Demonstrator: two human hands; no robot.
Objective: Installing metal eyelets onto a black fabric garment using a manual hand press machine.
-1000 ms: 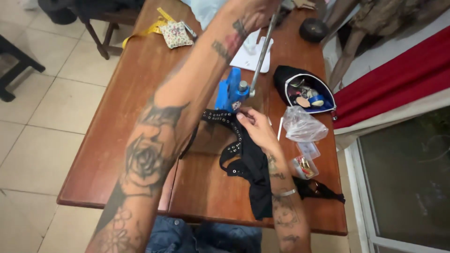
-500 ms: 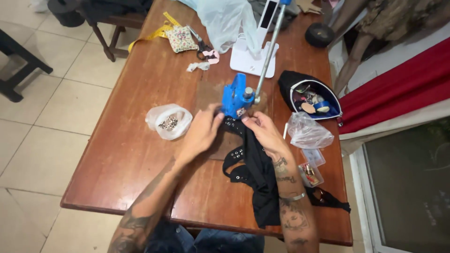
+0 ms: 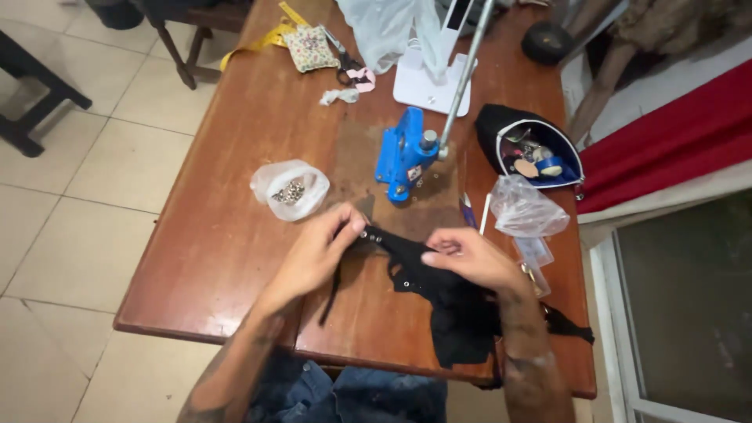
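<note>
A black fabric piece [image 3: 454, 309] with a studded strap lies on the wooden table [image 3: 235, 235] in front of me. My left hand [image 3: 317, 251] pinches the strap's left end, where metal eyelets show. My right hand [image 3: 466, 257] grips the strap a little to the right, above the bunched black cloth. Behind the hands stands a blue hand press [image 3: 403, 153] with a long metal lever [image 3: 466, 74] rising up and right.
A clear bag of metal studs [image 3: 290, 190] lies left of the press. A crumpled clear bag [image 3: 521, 207] and an open black pouch [image 3: 533, 149] sit to the right. At the back are a white stand base [image 3: 431, 86], a floral pincushion [image 3: 311, 47], scissors [image 3: 345, 66] and yellow tape [image 3: 251, 45].
My left arm came down from the press lever to the fabric. Both hands drew the studded strap away from the press toward me, and the view shifted nearer the table.
</note>
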